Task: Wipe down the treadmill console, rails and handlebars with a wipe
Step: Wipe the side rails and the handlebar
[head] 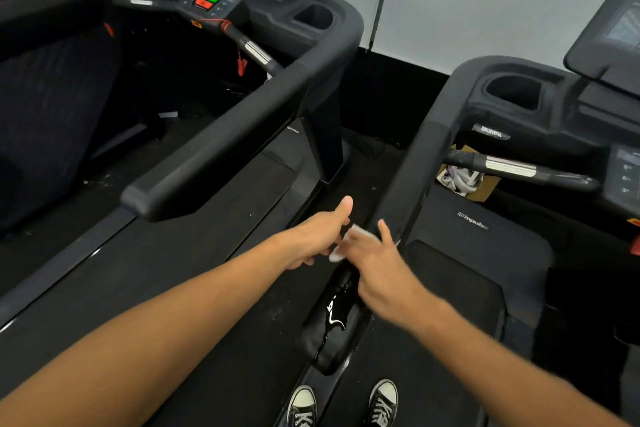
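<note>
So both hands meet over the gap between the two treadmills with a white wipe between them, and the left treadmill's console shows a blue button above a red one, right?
Not quite. In the head view the left treadmill's console shows a green button above the red one, not blue. The rest holds: the left hand and right hand meet over the gap with the white wipe between them.

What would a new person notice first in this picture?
Two bare hands meet low in the centre, the left hand and right hand around a small white wipe. The bright green and red console buttons glow at upper left. Black-and-white canvas sneakers stand at the bottom edge.
</note>
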{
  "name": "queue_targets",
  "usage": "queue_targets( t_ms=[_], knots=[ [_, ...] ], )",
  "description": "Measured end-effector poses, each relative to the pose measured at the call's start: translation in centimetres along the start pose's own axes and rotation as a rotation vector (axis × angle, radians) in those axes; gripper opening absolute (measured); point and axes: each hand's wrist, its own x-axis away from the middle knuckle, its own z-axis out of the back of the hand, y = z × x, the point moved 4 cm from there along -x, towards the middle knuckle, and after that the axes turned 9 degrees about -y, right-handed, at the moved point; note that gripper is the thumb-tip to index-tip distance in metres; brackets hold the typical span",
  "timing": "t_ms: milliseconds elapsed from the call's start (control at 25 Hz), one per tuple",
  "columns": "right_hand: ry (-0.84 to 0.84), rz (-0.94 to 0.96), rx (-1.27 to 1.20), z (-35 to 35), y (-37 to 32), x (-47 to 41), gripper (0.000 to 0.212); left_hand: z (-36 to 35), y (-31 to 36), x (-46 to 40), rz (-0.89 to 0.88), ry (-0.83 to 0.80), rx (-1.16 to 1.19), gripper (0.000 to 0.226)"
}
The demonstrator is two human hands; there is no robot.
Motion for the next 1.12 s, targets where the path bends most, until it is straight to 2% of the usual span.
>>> queue_targets(
  t_ms=[120, 240, 320, 440, 520, 560, 640, 760, 840, 960, 1040, 1120],
  knots=[
    [-0.033, 0.076, -0.007, -2.7, -3.6, 2.9, 0.073, -0.3, 0.8, -0.4, 0.024, -0.019, -0.026, 0.077],
    [-0.057, 0.184, -0.034, -4.5, -6.1, 4.5, 0.067, -0.6, 2.2, -0.7, 0.022, -0.035, -0.061, 0.081],
    [-0.049, 0.297, 0.074, -6.0, -7.2, 5.6, 0.06, -0.9, 2.8, -1.0, 0.021, -0.035, -0.088, 0.083],
    [-0.037, 0.442, 0.265, -7.6, -7.5, 7.4, 0.039, -1.0, 3.4, -1.6, 0.029, -0.018, -0.164, 0.084],
    [-0.04, 0.547, 0.325, -7.5, -6.2, 8.5, 0.039, -1.0, 3.8, -1.7, 0.029, -0.005, -0.204, 0.081],
    [-0.038, 0.576, 0.351, -6.9, -5.0, 8.7, 0.048, -1.1, 4.0, -1.6, 0.027, 0.002, -0.22, 0.079],
    [0.056, 0.509, 0.354, -5.2, -1.1, 7.9, 0.079, -1.1, 4.2, -1.6, 0.034, 0.008, -0.227, 0.081],
    [0.171, 0.115, 0.133, -1.7, 7.3, 4.6, 0.096, -0.9, 3.9, -1.4, 0.048, -0.023, -0.185, 0.09],
    [0.202, -0.056, 0.009, -0.2, 10.3, 3.1, 0.096, -0.8, 3.8, -1.4, 0.042, -0.038, -0.164, 0.094],
    [0.293, -0.147, -0.152, -0.7, 8.2, 3.5, 0.091, -0.7, 3.7, -1.8, 0.033, -0.056, -0.111, 0.097],
    [0.298, -0.124, -0.233, -4.6, 3.7, 5.5, 0.09, -0.8, 3.8, -2.0, 0.04, -0.08, -0.089, 0.098],
    [0.273, 0.007, -0.251, -9.0, -1.1, 7.9, 0.065, -0.9, 4.1, -2.0, 0.04, -0.1, -0.088, 0.097]
  ],
)
